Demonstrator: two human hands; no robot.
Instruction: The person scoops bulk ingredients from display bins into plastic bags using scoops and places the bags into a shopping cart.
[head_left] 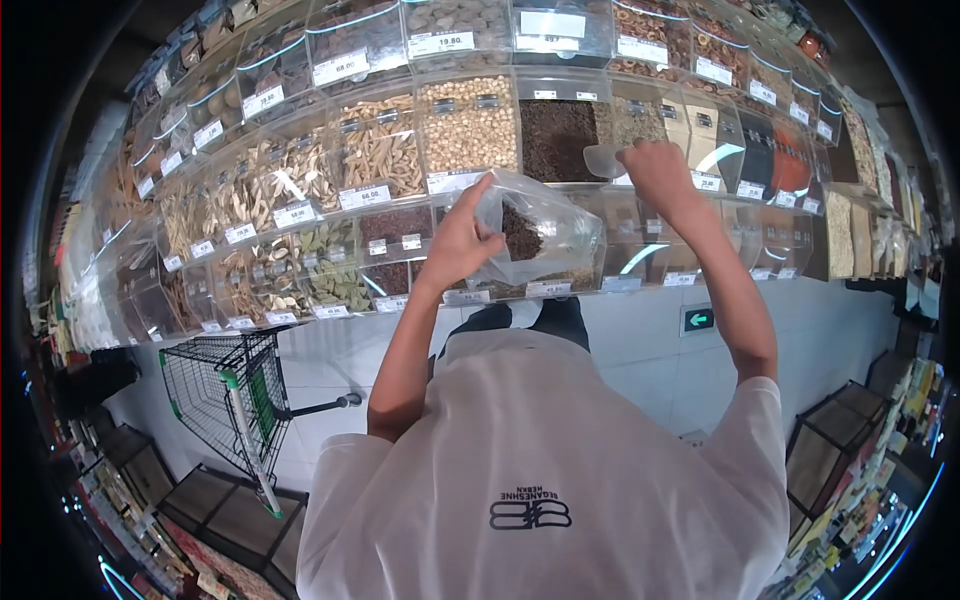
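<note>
My left hand grips a clear plastic bag by its edge, index finger stretched up along the mouth. Dark brown granular spice lies inside the bag. In my closed right hand is a translucent scoop, its blade pointing left over the right edge of a bin of the same-looking dark spice. The bag hangs in front of the lower row of bins, just below that spice bin.
Clear bins of dried goods with price tags stand in tiers, among them pale round kernels, dried slices and green leaves. A shopping cart stands on the tiled floor at lower left. A green arrow sign is on the floor at right.
</note>
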